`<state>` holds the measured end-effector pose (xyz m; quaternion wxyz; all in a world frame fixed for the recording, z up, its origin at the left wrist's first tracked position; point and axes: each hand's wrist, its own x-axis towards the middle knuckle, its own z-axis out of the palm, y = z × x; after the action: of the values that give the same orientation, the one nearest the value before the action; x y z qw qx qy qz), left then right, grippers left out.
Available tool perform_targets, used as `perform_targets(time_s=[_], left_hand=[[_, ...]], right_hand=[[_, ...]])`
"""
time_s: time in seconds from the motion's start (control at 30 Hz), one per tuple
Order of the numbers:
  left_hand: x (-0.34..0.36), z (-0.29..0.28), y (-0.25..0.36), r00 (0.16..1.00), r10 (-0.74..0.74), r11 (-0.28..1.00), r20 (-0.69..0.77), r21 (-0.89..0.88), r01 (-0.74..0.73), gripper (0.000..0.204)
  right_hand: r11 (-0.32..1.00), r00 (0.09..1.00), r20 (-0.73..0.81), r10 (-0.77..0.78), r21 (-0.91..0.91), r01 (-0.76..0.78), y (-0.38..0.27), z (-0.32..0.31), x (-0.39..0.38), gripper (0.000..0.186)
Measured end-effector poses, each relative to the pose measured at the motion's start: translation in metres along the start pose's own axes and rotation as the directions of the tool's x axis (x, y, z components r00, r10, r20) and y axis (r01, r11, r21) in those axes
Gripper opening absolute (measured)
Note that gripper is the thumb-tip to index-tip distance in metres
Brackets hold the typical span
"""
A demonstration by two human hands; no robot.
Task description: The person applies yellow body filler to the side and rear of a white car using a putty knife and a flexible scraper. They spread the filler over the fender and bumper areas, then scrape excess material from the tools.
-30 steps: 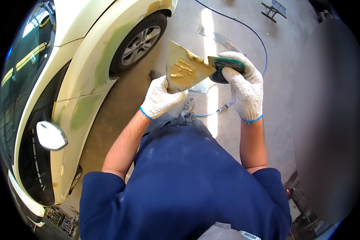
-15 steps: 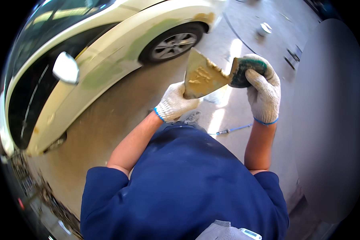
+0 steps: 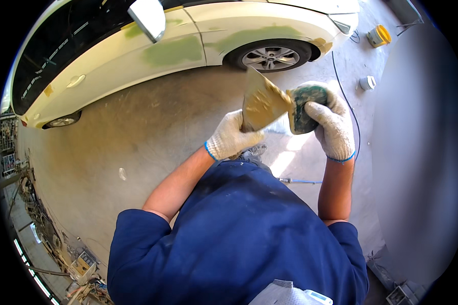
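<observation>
My left hand, in a knitted white glove with a blue cuff, grips a wide putty knife whose flat blade carries smeared yellow-tan putty. Its handle is hidden in the glove. My right hand, gloved the same way, pinches a dark green putty spreader between the thumb and the fingers behind it. The spreader's upper left edge, with some putty on it, meets the right corner of the knife's blade. Both tools are held up in front of my body, above the floor.
Ahead and to the left stands a cream-coloured car with greenish sanded patches and a front wheel. A yellow bucket, a white tub and a dark hose lie at the right. Clutter lines the far left.
My view has turned, so the car appears higher and more level, and the yellow bucket shows. The spreader has turned more upright against the knife's corner. Both tools remain held.
</observation>
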<state>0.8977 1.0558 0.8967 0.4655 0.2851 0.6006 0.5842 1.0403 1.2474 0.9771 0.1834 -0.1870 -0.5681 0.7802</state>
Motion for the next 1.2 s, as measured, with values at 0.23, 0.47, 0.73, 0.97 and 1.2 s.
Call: perform_targets(time_s=[0.23, 0.47, 0.73, 0.97, 1.2], left_hand=[[-0.074, -0.108, -0.019, 0.992, 0.126, 0.986, -0.019, 0.114, -0.123, 0.033], [-0.114, -0.16, -0.026, 0.999, -0.038, 0.999, 0.032, 0.003, 0.038, 0.034], [-0.149, -0.196, -0.013, 0.997, 0.044, 0.998, 0.057, 0.042, -0.046, 0.031], [-0.143, -0.157, -0.014, 0.999, 0.035, 0.999, -0.026, -0.03, -0.036, 0.025], [-0.128, -0.082, -0.009, 0.999, 0.019, 0.991, -0.046, 0.133, -0.012, 0.026]], right_hand=[[1.0, 0.983, -0.181, -0.022, 0.0, 0.023, 0.029, 0.127, 0.014, 0.037], [0.997, 0.993, -0.109, 0.039, -0.054, -0.045, 0.055, 0.205, 0.008, 0.044], [0.969, 0.98, -0.175, 0.098, 0.24, -0.054, 0.065, 0.256, 0.022, 0.032], [0.989, 0.996, -0.024, 0.086, 0.127, -0.082, 0.064, 0.227, -0.009, 0.021], [0.932, 0.87, -0.356, -0.341, -0.247, 0.264, 0.037, 0.14, -0.059, 0.021]])
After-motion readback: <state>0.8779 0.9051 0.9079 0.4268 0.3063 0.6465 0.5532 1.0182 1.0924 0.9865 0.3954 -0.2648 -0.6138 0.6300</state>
